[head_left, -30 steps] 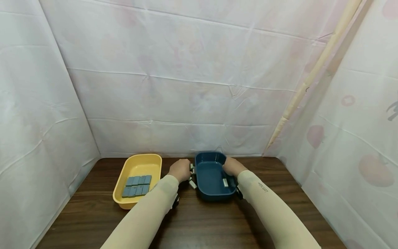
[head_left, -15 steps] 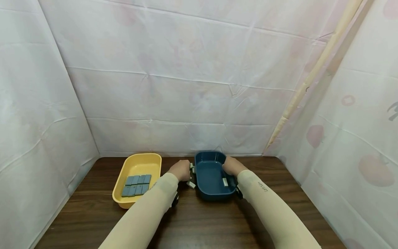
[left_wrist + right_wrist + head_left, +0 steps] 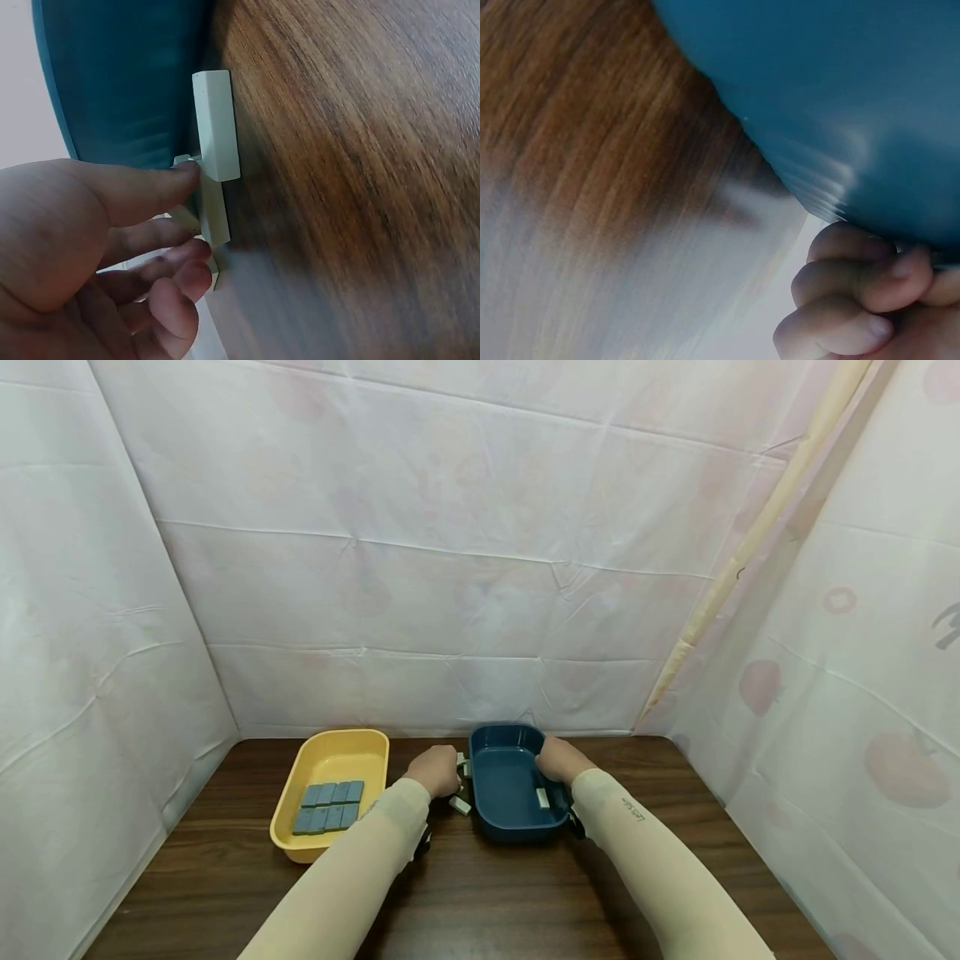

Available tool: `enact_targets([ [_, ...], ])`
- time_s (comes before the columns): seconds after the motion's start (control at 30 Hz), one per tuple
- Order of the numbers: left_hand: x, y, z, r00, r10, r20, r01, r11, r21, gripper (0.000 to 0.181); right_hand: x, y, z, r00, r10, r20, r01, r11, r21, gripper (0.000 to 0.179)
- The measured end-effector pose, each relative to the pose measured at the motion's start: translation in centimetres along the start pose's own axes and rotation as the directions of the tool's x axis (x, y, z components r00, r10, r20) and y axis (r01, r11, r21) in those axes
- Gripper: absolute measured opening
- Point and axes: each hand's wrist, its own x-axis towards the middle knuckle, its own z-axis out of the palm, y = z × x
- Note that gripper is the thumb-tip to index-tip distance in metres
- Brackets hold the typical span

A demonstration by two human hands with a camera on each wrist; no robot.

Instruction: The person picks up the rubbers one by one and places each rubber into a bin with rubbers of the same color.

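Observation:
In the head view my left hand is low over the table, just left of the blue tray. The left wrist view shows its thumb and forefinger pinching a small white tile beside the tray's outer wall, the other fingers loosely bent. Another white tile lies against this group, and several more are partly hidden behind the fingers. My right hand grips the blue tray's right rim, its fingers curled in the right wrist view. Inside the tray lies one white tile.
A yellow tray stands to the left, holding two rows of blue-grey tiles. Both trays are on a dark wooden table. White sheeting encloses the back and sides, with a pale pole in the right corner.
The loose tile by my left hand has shifted slightly left and turned a little. My right hand and the blue tray stay nearly in place.

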Motion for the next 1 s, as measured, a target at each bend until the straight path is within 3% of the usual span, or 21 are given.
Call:
enact_targets([
  [0.23, -0.03, 0.08, 0.07, 0.999, -0.006, -0.05, 0.007, 1.0, 0.017, 0.043, -0.32, -0.1, -0.05, 1.0, -0.013, -0.003, 0.013, 1.0, 0.017, 0.05],
  [0.5, 0.27, -0.03, -0.11, 1.0, -0.004, -0.016, 0.004, 1.0, 0.019, 0.036, -0.11, 0.03, -0.04, 1.0, -0.012, -0.001, 0.012, 1.0, 0.014, 0.046],
  [0.67, 0.45, -0.16, -0.24, 1.0, -0.006, -0.011, 0.006, 1.0, 0.012, 0.043, 0.11, 0.17, 0.01, 1.0, -0.013, 0.007, 0.013, 1.0, 0.017, 0.043],
  [0.77, 0.4, -0.21, -0.3, 0.999, -0.005, -0.052, 0.004, 1.0, -0.023, 0.053, 0.14, 0.19, 0.04, 1.0, -0.007, 0.01, 0.007, 1.0, 0.023, 0.044],
  [0.87, 0.58, -0.31, -0.23, 0.991, -0.009, -0.132, 0.002, 0.999, -0.054, 0.055, 0.18, 0.18, 0.05, 1.0, 0.0, 0.014, 0.0, 0.999, 0.036, 0.046],
  [1.0, 0.8, -0.06, -0.36, 0.968, -0.019, -0.249, -0.004, 0.996, -0.091, 0.041, -0.07, 0.07, -0.07, 1.0, -0.001, 0.014, 0.0, 0.999, 0.042, 0.049],
])
